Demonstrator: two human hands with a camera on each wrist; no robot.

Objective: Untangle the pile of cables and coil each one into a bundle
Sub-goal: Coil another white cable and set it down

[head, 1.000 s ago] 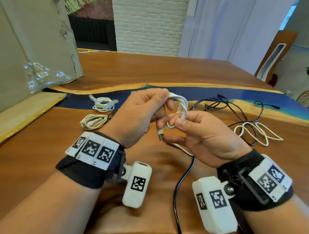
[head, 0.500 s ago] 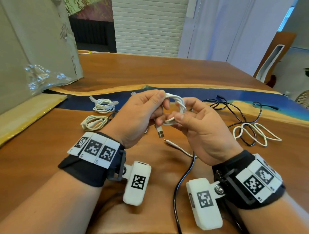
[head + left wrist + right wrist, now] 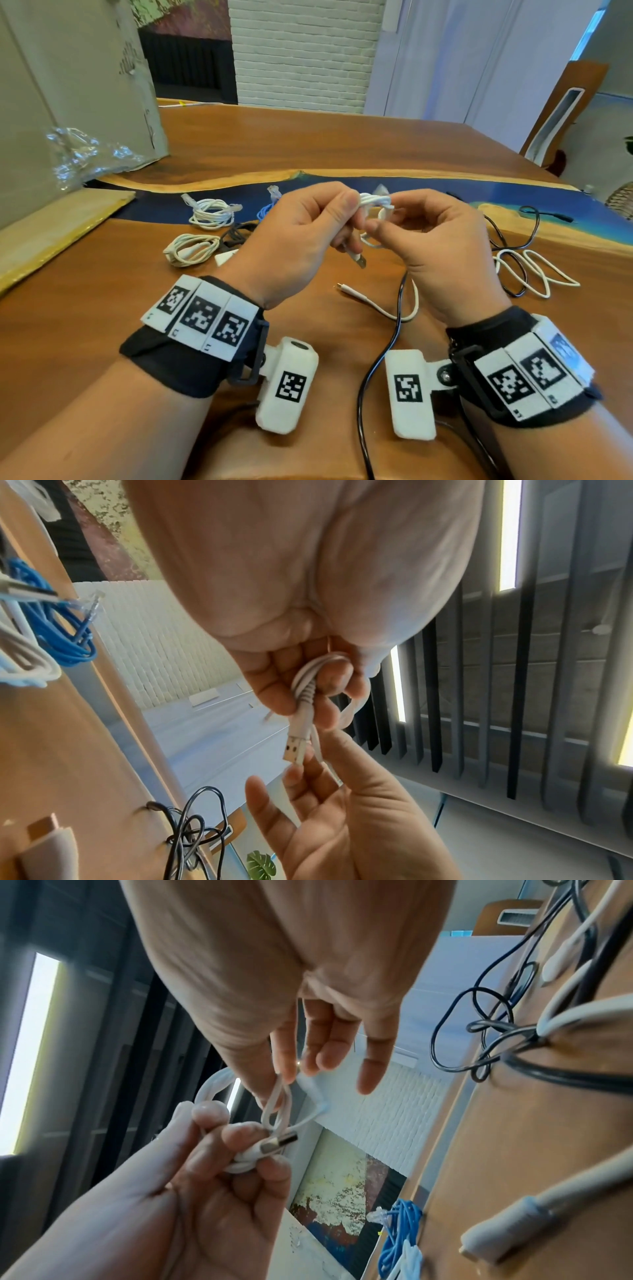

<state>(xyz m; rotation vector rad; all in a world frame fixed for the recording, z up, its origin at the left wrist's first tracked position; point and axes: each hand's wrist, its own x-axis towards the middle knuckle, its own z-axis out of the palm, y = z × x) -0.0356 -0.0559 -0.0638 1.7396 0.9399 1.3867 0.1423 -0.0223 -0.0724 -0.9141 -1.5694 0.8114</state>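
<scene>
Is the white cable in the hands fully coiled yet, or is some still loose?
Partly coiled: white cable loops sit between both hands, but its tail trails on the table.

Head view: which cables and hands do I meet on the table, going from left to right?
cream cable bundle → white cable bundle → blue cable → left hand → right hand → loose white cable

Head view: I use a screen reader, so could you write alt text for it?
Both hands hold a small white USB cable coil above a wooden table; the left hand grips the coil while the right hand pinches a strand. Coiled bundles lie to the left, loose black and white cables to the right.
</scene>
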